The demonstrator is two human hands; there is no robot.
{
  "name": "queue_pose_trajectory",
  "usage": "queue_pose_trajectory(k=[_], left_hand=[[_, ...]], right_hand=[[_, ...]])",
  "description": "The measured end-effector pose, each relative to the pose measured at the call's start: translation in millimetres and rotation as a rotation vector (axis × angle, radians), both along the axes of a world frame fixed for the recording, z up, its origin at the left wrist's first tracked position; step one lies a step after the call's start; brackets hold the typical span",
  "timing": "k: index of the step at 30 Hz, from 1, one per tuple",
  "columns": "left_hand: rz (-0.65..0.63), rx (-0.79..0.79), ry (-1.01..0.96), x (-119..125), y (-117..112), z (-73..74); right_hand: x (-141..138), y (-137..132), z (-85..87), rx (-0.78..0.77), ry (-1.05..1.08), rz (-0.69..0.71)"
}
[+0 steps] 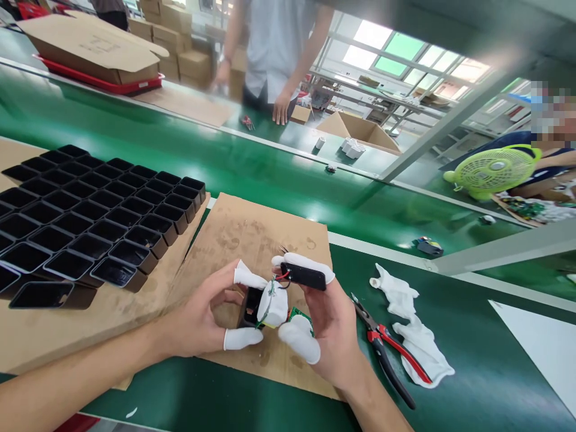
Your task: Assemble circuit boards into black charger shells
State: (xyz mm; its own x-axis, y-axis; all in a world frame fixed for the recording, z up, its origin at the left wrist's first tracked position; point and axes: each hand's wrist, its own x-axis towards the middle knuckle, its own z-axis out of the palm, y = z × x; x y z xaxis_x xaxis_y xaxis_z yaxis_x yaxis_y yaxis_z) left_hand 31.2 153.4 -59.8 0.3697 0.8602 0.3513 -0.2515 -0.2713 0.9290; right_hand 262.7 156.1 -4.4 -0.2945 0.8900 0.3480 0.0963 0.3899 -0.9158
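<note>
My left hand [200,315], with white finger cots on thumb and finger, grips a small open black plastic case [248,307] above the cardboard sheet. At the mouth of that case is a white block [273,303] with thin wires on it. My right hand [335,318], also in finger cots, holds a black oblong end piece [303,275] against its fingers, red and black wires running from it. A green circuit board [300,315] shows by the right thumb, partly hidden. How far the block sits inside the case I cannot tell.
Rows of open black cases [94,234] stand at left on cardboard. Right of the cardboard work sheet [252,225] lie red-and-black pliers [382,342] and crumpled white gloves [423,348]. Beyond runs a green conveyor belt [270,162] with small parts; a person [279,54] stands behind it, near a green fan [495,171].
</note>
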Motion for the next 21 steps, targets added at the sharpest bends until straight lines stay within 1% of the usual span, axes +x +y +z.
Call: queue_pose_trajectory(k=[2, 4, 7, 10, 12, 15, 18, 21], left_hand=[[0.004, 0.005, 0.005, 0, 0, 1.7], [-0.002, 0.014, 0.01, 0, 1, 3.3], [0.013, 0.043, 0.014, -1, 2, 2.7], [0.057, 0.056, 0.041, -2, 2, -1.5], [0.096, 0.031, 0.045, -3, 1, -3.9], [0.162, 0.002, 0.034, -3, -1, -3.5], [0.2, 0.04, 0.052, -5, -1, 1.3], [0.2, 0.104, 0.073, -6, 1, 7.0]], right_hand=[[3, 1, -1.4, 0.024, -0.043, -0.003], [2, 1, -3.1, 0.03, -0.041, -0.015], [-3, 0, -6.1, -0.005, 0.025, -0.01], [-7, -1, -6.6, -0.051, 0.118, -0.032], [-7, -2, -3.5, -0.074, 0.195, -0.037], [-4, -1, 6.2, -0.081, 0.281, -0.02], [0, 0, 15.7, -0.055, 0.273, -0.006], [2, -2, 18.1, -0.036, 0.229, 0.027]])
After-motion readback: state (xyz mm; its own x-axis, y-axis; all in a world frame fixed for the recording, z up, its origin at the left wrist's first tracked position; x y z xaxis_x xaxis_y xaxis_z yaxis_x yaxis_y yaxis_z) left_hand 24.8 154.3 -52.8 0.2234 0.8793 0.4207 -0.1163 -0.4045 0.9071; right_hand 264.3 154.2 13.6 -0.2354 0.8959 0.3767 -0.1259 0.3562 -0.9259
